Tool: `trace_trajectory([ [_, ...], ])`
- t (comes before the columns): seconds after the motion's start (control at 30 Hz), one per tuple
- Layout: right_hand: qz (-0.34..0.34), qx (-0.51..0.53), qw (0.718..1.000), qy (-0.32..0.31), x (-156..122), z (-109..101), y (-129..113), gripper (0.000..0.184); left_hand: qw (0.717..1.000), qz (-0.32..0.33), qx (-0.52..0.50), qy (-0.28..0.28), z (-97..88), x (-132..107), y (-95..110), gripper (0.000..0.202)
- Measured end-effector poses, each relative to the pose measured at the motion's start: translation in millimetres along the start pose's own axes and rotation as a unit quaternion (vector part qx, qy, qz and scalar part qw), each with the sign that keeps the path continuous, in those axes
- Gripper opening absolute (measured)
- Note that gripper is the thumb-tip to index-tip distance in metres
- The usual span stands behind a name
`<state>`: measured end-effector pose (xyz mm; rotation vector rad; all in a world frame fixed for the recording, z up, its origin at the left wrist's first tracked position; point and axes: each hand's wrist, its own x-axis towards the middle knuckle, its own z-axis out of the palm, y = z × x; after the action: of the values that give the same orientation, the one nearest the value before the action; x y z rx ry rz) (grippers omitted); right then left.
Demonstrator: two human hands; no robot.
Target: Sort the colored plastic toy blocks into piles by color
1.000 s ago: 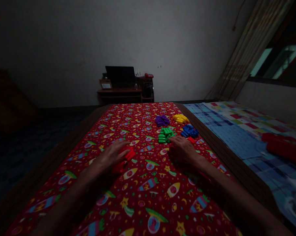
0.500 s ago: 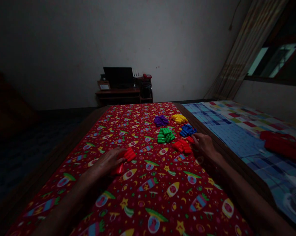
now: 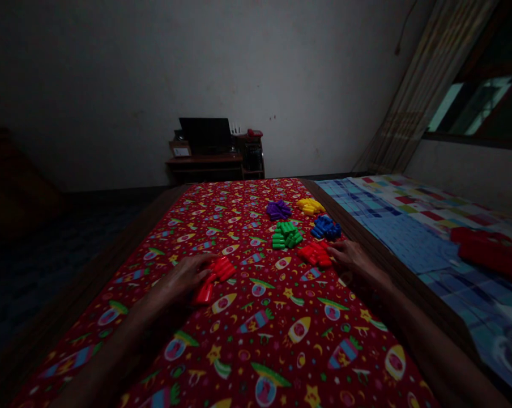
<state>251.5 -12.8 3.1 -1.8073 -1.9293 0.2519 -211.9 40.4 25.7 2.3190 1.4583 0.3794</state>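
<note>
On a red patterned cloth, my left hand lies over a small heap of red plastic pieces, fingers curled on them. My right hand rests flat beside a second red heap, its fingertips touching that heap's right edge. Beyond lie sorted heaps: green, blue, purple and yellow.
The cloth covers a low wooden table whose dark edge runs along the right. A checked mattress with a red object lies to the right. A desk with a dark screen stands at the far wall.
My right hand slid right off the red heap, uncovering it, then settled at its right edge. My left hand stayed on its red pieces, shifting them slightly.
</note>
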Motion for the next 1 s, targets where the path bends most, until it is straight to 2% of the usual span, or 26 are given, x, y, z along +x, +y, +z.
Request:
trace_trajectory([
  [0.1,0.013,-0.015,0.999,0.036,-1,-6,-7,0.047,0.999,-0.024,-0.026,0.036,-6.6,1,6,0.047],
  [0.2,0.027,-0.016,0.996,0.088,1,-10,-19,0.041,0.991,-0.059,-0.058,0.107,-14.5,1,20,0.05],
  [0.27,0.007,0.009,0.995,0.1,2,-11,-35,0.04,0.981,-0.057,-0.098,0.156,-17.3,0,33,0.053],
  [0.37,-0.076,0.086,0.99,0.079,-1,-4,-72,0.034,0.967,-0.024,-0.181,0.176,-11.3,-3,55,0.056],
  [0.43,-0.153,0.142,0.977,0.039,-7,6,-103,0.03,0.959,0.004,-0.229,0.165,0.9,-7,70,0.056],
  [0.5,-0.23,0.175,0.957,-0.01,-15,17,-131,0.038,0.955,0.036,-0.251,0.152,16.8,-10,84,0.051],
  [0.57,-0.289,0.186,0.938,-0.048,-22,28,-151,0.042,0.956,0.066,-0.249,0.143,31.8,-15,95,0.044],
  [0.63,-0.319,0.18,0.928,-0.063,-25,36,-159,0.035,0.956,0.087,-0.246,0.133,41.2,-18,102,0.041],
  [0.7,-0.314,0.166,0.934,-0.047,-22,39,-154,0.025,0.957,0.103,-0.241,0.124,42.7,-19,101,0.041],
  [0.77,-0.283,0.142,0.948,0.001,-15,35,-138,0.021,0.963,0.12,-0.208,0.121,37.9,-16,93,0.039],
  [0.9,-0.198,0.014,0.972,0.124,3,11,-85,0.022,0.974,0.146,-0.069,0.161,28.6,-2,58,0.037],
  [1.0,-0.147,-0.103,0.973,0.144,5,-3,-48,0.023,0.975,0.153,-0.001,0.161,37.4,7,27,0.043],
])
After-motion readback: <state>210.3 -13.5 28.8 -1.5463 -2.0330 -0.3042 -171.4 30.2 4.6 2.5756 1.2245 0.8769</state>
